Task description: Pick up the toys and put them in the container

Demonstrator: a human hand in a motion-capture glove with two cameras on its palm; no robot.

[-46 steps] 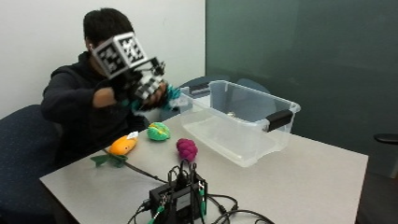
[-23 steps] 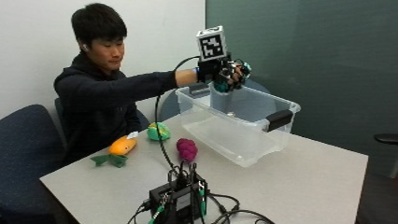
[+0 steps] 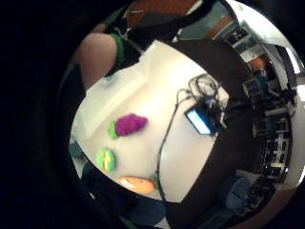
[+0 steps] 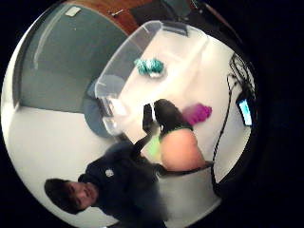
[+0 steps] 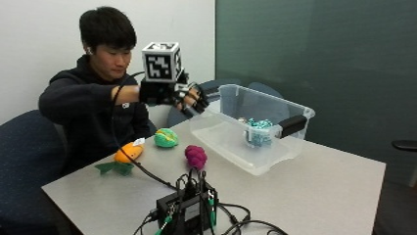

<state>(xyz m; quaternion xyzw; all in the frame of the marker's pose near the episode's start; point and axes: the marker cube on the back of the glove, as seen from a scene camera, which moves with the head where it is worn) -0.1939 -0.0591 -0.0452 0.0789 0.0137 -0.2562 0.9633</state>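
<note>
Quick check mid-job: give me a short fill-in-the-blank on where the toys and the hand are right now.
1. The teal toy lies inside the clear ____.
2. The number of toys on the table outside the container is ____.
3. The toy nearest the container is the purple toy; the one farthest from it is the ____ toy.
4. The gloved right hand holds ____.

Missing words: container; three; orange; nothing

Person [image 5: 98,98] in dark hooded sweatshirt, possibly navy, black glove on right hand [image 5: 186,98]
</note>
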